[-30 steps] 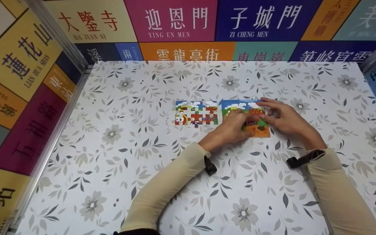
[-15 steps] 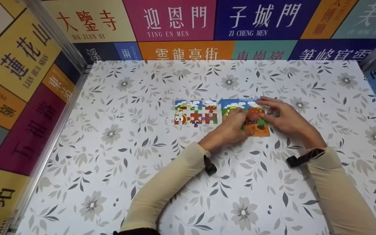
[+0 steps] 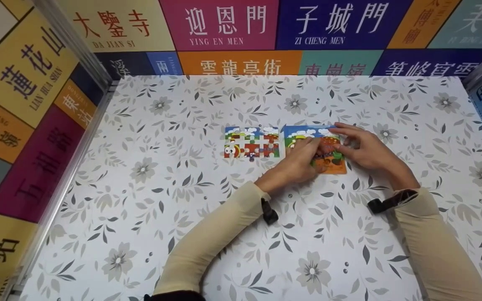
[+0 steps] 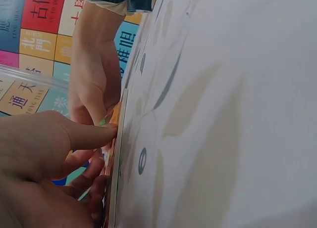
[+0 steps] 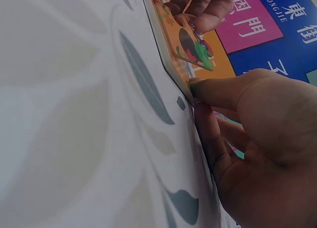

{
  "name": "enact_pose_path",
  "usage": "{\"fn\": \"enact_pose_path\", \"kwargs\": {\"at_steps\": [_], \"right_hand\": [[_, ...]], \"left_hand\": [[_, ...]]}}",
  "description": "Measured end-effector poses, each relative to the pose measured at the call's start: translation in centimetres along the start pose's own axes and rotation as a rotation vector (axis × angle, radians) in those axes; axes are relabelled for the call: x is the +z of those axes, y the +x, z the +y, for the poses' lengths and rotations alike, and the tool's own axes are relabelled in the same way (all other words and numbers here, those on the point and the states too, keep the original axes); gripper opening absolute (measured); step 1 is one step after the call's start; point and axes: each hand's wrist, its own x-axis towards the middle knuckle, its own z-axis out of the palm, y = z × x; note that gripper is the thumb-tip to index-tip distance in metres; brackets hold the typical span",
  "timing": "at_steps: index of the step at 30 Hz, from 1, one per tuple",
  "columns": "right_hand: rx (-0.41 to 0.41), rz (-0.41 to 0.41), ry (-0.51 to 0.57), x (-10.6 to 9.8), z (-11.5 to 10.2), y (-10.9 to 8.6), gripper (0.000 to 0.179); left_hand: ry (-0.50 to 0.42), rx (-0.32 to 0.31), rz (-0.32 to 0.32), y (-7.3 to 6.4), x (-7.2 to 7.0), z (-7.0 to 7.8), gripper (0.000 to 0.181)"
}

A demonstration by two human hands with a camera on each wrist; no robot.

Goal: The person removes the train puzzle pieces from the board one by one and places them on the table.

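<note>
A colourful jigsaw puzzle (image 3: 331, 168) lies on its thin board (image 5: 171, 72), slightly right of the table's middle. My left hand (image 3: 295, 164) reaches over it, its thumb low at the board's near edge in the left wrist view. A puzzle piece (image 5: 190, 45), orange with a green plant, stands tilted above the board in the right wrist view, pinched by the left fingers. My right hand (image 3: 368, 151) holds the board's right side, thumb on the edge and index finger by the far corner. The left hand hides part of the picture.
Left of the board lie several loose puzzle pieces (image 3: 251, 149), spaced in a small group. A white floral cloth (image 3: 207, 234) covers the table. Panels with large lettering (image 3: 228, 25) stand along the back and sides.
Both hands stay nearly in place. The orange piece with the plant, at the lower right, seems to have shifted slightly under the left fingers. The loose pieces have not moved.
</note>
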Motion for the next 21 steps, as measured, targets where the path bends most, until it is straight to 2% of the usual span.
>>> {"fn": "enact_pose_path", "kwargs": {"at_steps": [7,14,21], "right_hand": [[-0.001,0.0,-0.003,-0.01,-0.04,0.03,0.051],[0.016,-0.005,0.007,-0.04,-0.15,0.1,0.051],[0.039,-0.006,0.011,-0.04,-0.15,0.0,0.051]], "left_hand": [[-0.107,0.097,0.026,0.25,-0.02,-0.39,0.044],[-0.144,0.125,0.038,0.28,0.0,-0.55,0.047],[-0.157,0.116,0.04,0.36,0.06,-0.42,0.048]]}}
